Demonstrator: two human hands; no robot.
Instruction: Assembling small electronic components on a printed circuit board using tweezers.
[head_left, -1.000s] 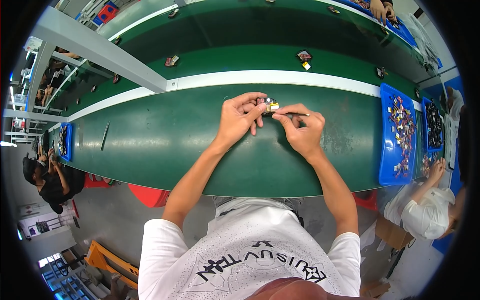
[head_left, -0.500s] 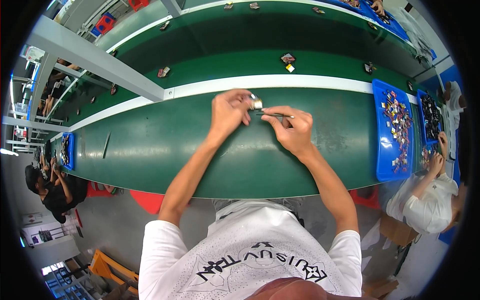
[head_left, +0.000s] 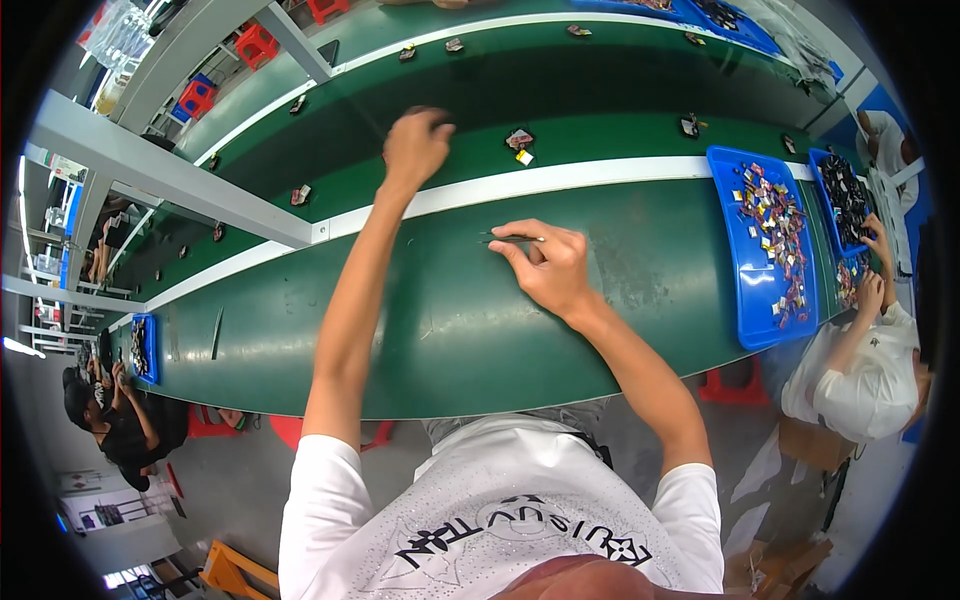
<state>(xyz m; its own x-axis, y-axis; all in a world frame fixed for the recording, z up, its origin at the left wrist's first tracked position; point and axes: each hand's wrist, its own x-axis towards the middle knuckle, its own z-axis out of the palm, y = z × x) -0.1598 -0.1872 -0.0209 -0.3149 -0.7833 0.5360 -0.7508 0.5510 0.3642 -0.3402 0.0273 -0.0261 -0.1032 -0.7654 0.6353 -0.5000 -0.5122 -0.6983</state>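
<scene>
My left hand (head_left: 416, 152) is stretched over the green conveyor belt (head_left: 590, 95), its fingers curled and smeared by motion. A small dark thing shows at its fingertips, too blurred to name. My right hand (head_left: 552, 264) hovers over the near green work surface (head_left: 450, 340), closed on a pair of thin tweezers (head_left: 516, 239) that point left. Nothing shows between the tweezer tips. To the right of my left hand, a small dark part with a white-and-yellow label (head_left: 521, 146) lies on the belt.
A blue tray (head_left: 747, 300) of small colourful labelled parts stands at the right, beside another blue tray (head_left: 822, 170) of black parts. A co-worker in white (head_left: 860, 375) sits there. A grey metal post (head_left: 190, 170) slants in from the left. A thin strip (head_left: 217, 333) lies on the table.
My left hand has moved from beside the tweezers up and left over the belt, taking the small labelled part away from them. My right hand keeps the tweezers; the view has shifted slightly.
</scene>
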